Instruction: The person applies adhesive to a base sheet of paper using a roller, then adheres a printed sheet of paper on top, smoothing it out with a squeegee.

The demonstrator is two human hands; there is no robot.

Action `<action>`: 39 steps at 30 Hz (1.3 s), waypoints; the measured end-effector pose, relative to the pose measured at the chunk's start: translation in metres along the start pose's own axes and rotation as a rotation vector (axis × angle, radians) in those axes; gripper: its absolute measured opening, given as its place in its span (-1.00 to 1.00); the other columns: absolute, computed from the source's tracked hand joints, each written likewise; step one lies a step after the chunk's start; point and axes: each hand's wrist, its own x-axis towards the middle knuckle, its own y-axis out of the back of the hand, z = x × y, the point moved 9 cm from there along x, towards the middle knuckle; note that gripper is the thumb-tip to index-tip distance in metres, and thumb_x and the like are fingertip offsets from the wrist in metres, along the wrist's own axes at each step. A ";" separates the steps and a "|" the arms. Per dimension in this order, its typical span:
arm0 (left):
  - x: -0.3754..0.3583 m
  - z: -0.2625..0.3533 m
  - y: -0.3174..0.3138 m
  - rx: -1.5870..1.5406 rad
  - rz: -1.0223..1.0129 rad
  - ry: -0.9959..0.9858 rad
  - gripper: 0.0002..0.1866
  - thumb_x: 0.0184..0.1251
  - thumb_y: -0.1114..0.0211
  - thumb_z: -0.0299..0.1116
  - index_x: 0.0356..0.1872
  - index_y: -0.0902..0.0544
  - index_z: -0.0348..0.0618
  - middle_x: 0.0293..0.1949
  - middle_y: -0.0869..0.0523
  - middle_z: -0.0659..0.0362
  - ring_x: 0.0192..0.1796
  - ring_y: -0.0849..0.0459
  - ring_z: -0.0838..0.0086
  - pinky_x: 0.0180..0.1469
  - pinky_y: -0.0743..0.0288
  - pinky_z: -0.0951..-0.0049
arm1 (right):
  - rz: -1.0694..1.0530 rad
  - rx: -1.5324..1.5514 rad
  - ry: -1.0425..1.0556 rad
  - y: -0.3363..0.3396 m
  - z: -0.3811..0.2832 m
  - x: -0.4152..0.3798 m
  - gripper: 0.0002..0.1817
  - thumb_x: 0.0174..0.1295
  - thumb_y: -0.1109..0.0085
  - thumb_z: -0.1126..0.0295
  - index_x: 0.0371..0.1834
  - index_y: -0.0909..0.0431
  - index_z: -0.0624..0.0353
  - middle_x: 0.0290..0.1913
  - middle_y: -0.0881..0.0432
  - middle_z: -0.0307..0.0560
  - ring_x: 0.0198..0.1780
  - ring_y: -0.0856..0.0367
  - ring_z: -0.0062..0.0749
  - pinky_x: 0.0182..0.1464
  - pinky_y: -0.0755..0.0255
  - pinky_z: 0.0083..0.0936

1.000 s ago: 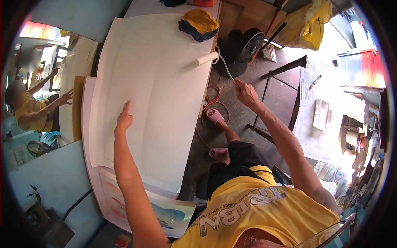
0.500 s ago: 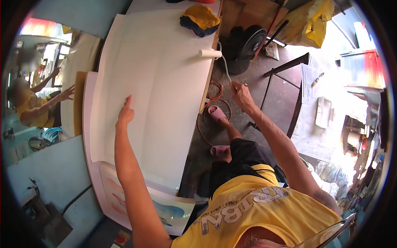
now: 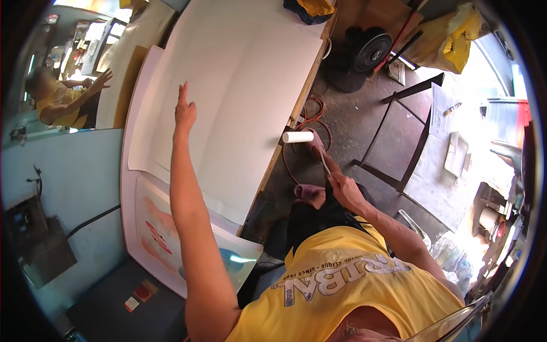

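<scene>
My right hand (image 3: 346,191) is closed around the thin handle of a small paint roller (image 3: 298,137). The roller's white sleeve overlaps the near right edge of the table in this view. My left hand (image 3: 185,112) is stretched out over a large white sheet (image 3: 245,108), fingers extended and thumb out to the side. Under the near end of that sheet, a printed picture (image 3: 158,208) with red and blue patches shows on the pale board.
A mirror (image 3: 74,85) hangs along the left wall. Beyond the table's right edge stand a black fan (image 3: 370,50) and a dark metal frame (image 3: 399,131). Orange cord (image 3: 315,106) coils on the floor by my feet. A yellow and navy cap (image 3: 310,10) lies at the far end.
My right hand has drawn the paint roller back toward my body. My left hand has moved farther up the sheet, its fingers straighter. The view has shifted slightly.
</scene>
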 end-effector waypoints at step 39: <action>-0.456 0.137 -0.210 0.134 -0.379 0.197 -0.44 0.55 -0.04 0.10 -0.37 -0.61 -0.26 -0.36 -0.66 -0.24 -0.26 -0.60 -0.27 -0.24 -0.42 -0.09 | 0.899 -0.760 -0.454 0.375 0.387 -0.318 -0.62 0.33 -0.26 0.18 0.06 -0.59 0.22 -0.08 -0.61 0.14 0.02 -0.56 0.08 0.07 -0.45 -0.05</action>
